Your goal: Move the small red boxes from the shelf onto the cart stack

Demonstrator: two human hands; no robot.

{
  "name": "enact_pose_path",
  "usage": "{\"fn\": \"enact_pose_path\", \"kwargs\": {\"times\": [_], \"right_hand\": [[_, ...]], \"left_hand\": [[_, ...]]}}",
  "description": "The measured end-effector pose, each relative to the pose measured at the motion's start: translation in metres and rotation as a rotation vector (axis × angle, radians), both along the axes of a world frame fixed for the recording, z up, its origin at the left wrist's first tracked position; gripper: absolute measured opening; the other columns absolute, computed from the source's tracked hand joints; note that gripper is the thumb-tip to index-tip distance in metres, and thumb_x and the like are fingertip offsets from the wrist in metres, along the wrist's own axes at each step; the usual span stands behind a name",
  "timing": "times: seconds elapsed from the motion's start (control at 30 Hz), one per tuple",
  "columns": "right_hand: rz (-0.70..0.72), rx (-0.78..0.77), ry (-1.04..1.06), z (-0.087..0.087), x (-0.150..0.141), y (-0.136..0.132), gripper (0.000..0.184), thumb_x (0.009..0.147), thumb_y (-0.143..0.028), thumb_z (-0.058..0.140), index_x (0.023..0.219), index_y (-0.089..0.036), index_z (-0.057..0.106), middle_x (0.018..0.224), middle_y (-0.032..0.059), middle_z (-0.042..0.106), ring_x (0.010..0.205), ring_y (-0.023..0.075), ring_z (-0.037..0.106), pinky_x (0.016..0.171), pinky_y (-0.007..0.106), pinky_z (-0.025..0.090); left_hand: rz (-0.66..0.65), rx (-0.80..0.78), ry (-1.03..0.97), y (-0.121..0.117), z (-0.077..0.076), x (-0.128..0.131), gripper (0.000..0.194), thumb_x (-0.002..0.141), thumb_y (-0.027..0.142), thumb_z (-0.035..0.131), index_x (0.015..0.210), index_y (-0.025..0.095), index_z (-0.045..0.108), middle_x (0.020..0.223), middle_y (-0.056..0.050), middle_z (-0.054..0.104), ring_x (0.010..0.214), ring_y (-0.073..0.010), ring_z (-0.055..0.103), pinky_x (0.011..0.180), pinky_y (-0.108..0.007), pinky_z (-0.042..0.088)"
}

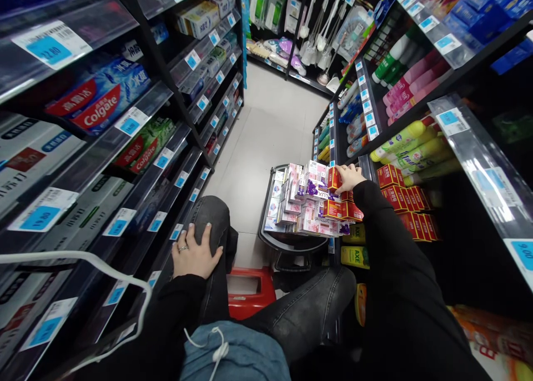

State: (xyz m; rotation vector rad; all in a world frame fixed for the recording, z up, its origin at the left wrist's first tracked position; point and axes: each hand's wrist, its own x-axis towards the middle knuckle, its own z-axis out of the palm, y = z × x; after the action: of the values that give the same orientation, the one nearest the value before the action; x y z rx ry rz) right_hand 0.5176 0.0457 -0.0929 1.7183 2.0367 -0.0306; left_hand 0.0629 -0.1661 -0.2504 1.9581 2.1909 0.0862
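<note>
My left hand (195, 251) rests on my left knee with its fingers spread, a ring on one of them. My right hand (350, 178) reaches forward with its fingers closed on a small red box (334, 180) at the right side of a pile. In that pile are white and pink Lux soap boxes (315, 188) and more red boxes (333, 209). The pile sits on a black-rimmed stand or cart (263, 231) before my knees. Stacks of similar red boxes (395, 197) stand on the right shelf, close to my right forearm.
Toothpaste shelves (162, 100) run along the left. On the right shelf lie yellow bottles (406, 142) and pink bottles (410, 86). A red plastic stool (266, 289) is between my legs. A white cable (104, 267) crosses at left. Brushes (312, 48) hang at the aisle's end.
</note>
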Motion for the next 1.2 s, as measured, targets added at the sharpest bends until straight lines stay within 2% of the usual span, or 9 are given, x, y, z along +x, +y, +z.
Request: {"fn": "enact_pose_path", "kwargs": {"times": [0.1,0.27,0.87,1.2], "right_hand": [[0.015,0.039,0.025,-0.007,0.001,-0.003,0.109,0.052,-0.053,0.078,0.143,-0.016,0.032,0.134,0.0186,0.045,0.117,0.039,0.038,0.094,0.051,0.031],[-0.003,0.063,0.036,-0.004,0.004,-0.004,0.1,0.053,-0.047,0.078,0.139,-0.018,0.037,0.129,0.0174,0.047,0.114,0.0391,0.039,0.091,0.05,0.032],[-0.042,0.089,0.091,-0.016,0.017,0.003,0.101,0.053,-0.042,0.077,0.142,-0.02,0.035,0.134,0.0168,0.046,0.111,0.0372,0.041,0.087,0.045,0.034],[-0.065,0.067,0.128,-0.017,0.016,-0.001,0.107,0.048,-0.043,0.082,0.143,-0.021,0.036,0.135,0.0144,0.046,0.113,0.0387,0.041,0.09,0.049,0.035]], "left_hand": [[0.001,-0.005,0.024,0.0,0.0,0.0,0.072,0.083,0.043,0.054,0.146,0.012,0.038,0.153,-0.026,0.021,0.137,-0.0415,0.024,0.107,-0.054,0.023],[0.002,-0.003,0.041,0.0,-0.001,0.0,0.072,0.082,0.044,0.054,0.146,0.013,0.039,0.153,-0.026,0.021,0.137,-0.0411,0.024,0.107,-0.054,0.023],[0.006,0.012,-0.008,0.0,-0.001,0.0,0.072,0.082,0.042,0.055,0.146,0.012,0.039,0.153,-0.025,0.021,0.138,-0.0413,0.023,0.108,-0.054,0.022],[-0.011,0.039,0.05,-0.001,-0.003,0.001,0.071,0.082,0.042,0.055,0.145,0.011,0.04,0.151,-0.027,0.023,0.135,-0.042,0.027,0.106,-0.054,0.024]]}}
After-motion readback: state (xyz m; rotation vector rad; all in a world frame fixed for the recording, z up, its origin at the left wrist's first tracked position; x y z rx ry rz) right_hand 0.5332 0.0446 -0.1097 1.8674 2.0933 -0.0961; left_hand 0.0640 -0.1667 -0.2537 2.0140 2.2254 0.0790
